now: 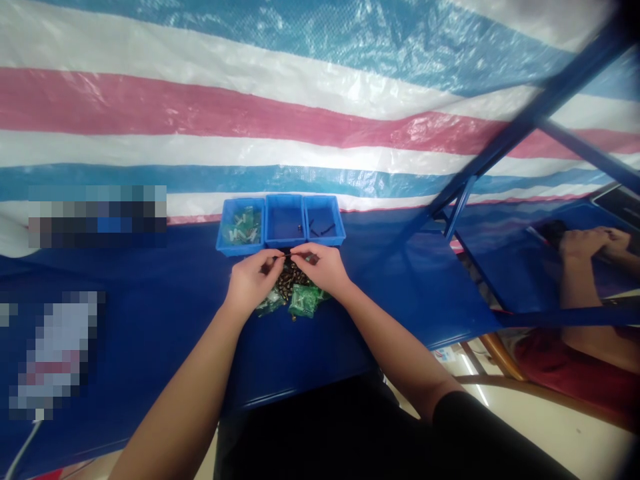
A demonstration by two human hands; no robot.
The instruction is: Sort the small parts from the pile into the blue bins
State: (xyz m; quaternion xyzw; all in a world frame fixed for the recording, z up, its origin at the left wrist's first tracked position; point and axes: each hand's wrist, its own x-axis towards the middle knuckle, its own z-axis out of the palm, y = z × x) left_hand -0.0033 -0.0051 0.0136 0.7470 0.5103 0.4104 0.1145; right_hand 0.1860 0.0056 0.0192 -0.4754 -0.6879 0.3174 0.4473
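My left hand (253, 279) and my right hand (323, 265) meet above a pile of small dark parts (289, 279) on the blue table (150, 313). Both hands are closed in a pinch on a thin dark wire-like piece (287, 255) stretched between them. Green-tinted plastic bags (303, 300) lie under and beside the pile. Just beyond my hands stand three small blue bins: the left bin (241, 227) holds pale greenish pieces, the middle bin (285, 221) looks nearly bare, the right bin (324, 220) holds a few dark thin pieces.
A striped blue, white and red tarpaulin (300, 100) hangs behind the table. A blue metal frame (505, 137) slants up at the right. Another person's hands (593, 241) rest at a neighbouring blue surface on the far right. Blurred patches cover items at the left.
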